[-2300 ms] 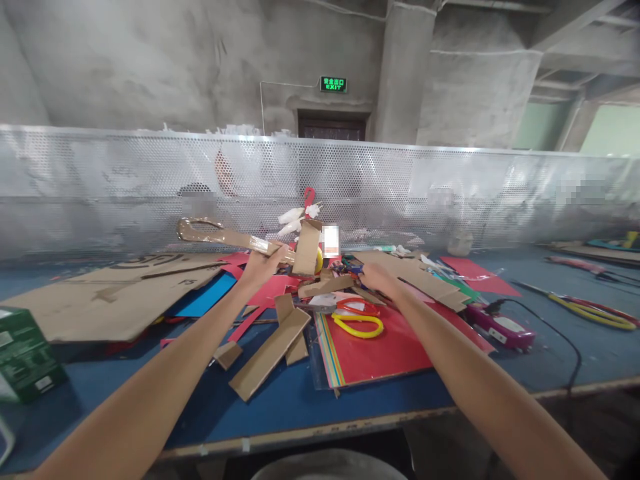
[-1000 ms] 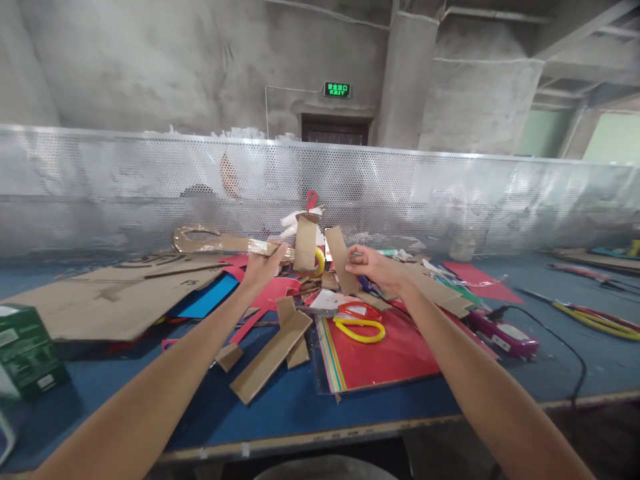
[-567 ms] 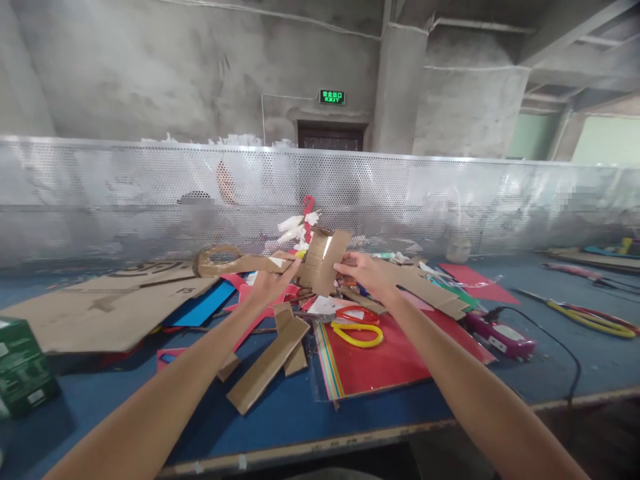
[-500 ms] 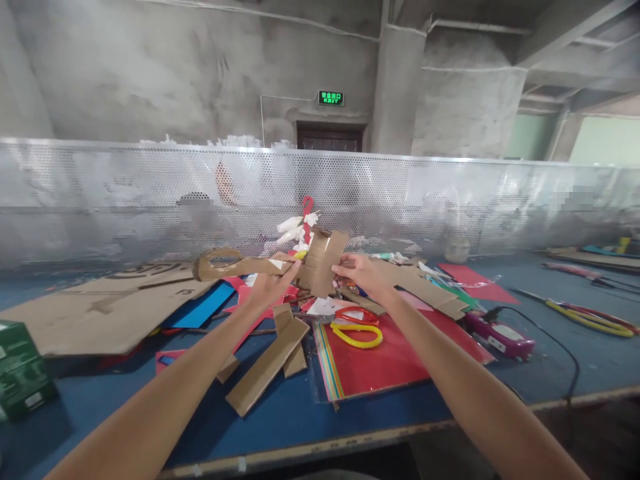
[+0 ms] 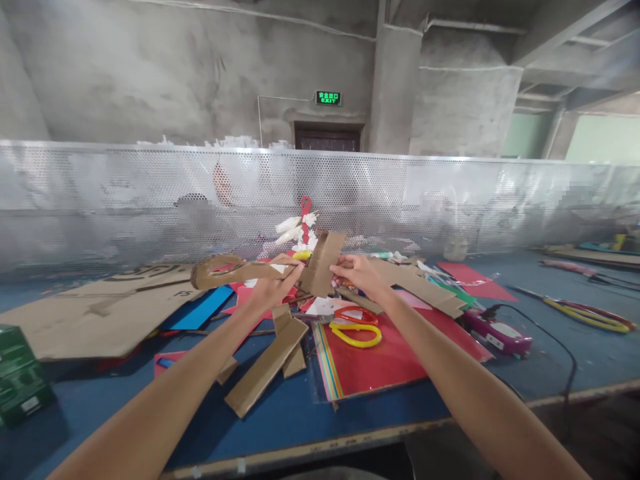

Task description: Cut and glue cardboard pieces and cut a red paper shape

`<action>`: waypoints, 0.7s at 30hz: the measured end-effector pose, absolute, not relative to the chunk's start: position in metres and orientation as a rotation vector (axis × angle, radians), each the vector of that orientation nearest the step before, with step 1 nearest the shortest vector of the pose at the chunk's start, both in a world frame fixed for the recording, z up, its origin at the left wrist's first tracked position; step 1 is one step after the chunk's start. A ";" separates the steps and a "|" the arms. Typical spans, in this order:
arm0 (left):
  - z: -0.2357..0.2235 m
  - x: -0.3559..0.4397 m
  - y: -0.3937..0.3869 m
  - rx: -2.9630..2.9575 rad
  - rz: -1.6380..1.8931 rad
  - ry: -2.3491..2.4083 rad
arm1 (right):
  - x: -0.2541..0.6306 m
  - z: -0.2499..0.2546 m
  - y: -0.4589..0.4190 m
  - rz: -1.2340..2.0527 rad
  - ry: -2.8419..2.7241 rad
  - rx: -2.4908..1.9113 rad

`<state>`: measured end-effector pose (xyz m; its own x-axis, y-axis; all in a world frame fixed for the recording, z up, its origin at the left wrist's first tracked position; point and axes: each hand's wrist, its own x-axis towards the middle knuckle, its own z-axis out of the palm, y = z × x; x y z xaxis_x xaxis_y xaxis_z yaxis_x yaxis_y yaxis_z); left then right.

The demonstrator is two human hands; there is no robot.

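My left hand (image 5: 277, 283) is closed around the straight end of a hook-shaped cardboard piece (image 5: 220, 272), whose curved end points left. Against that straight end stands a bent cardboard strip (image 5: 326, 260), tilted upright. My right hand (image 5: 356, 272) pinches the strip's right edge between thumb and fingers. Both pieces are held above the cluttered table (image 5: 200, 433). Below the hands lie scissors with red and yellow handles (image 5: 356, 333), on a packet of red paper (image 5: 395, 353). Loose cardboard strips (image 5: 267, 367) lie just below my left hand.
A large cardboard sheet (image 5: 100, 307) and a green box (image 5: 23, 373) are at left. To the right are a purple device with a cord (image 5: 505, 333) and more scissors (image 5: 590, 317). Behind stands a perforated metal partition (image 5: 240, 200), with a red hook-shaped piece (image 5: 306, 217) before it.
The bent cardboard strip has turned slightly in my hands, showing a sharper fold. Both hands stay in nearly the same place, and the view has shifted slightly.
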<state>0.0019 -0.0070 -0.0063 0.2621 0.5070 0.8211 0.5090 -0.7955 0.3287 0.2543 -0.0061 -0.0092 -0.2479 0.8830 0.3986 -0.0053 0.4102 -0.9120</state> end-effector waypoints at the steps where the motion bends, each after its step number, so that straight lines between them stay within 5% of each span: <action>1: -0.006 0.002 -0.008 -2.485 -1.631 -1.002 | 0.254 -0.009 -0.006 1.039 -1.584 -0.797; 21: -0.007 0.006 -0.008 -2.497 -1.771 -1.200 | 0.252 -0.005 -0.012 1.034 -1.533 -0.817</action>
<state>0.0059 -0.0081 -0.0073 0.1575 0.6300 0.7604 0.4727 -0.7242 0.5021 0.2518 -0.0122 -0.0046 -0.2013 0.9003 0.3859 -0.0199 0.3902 -0.9205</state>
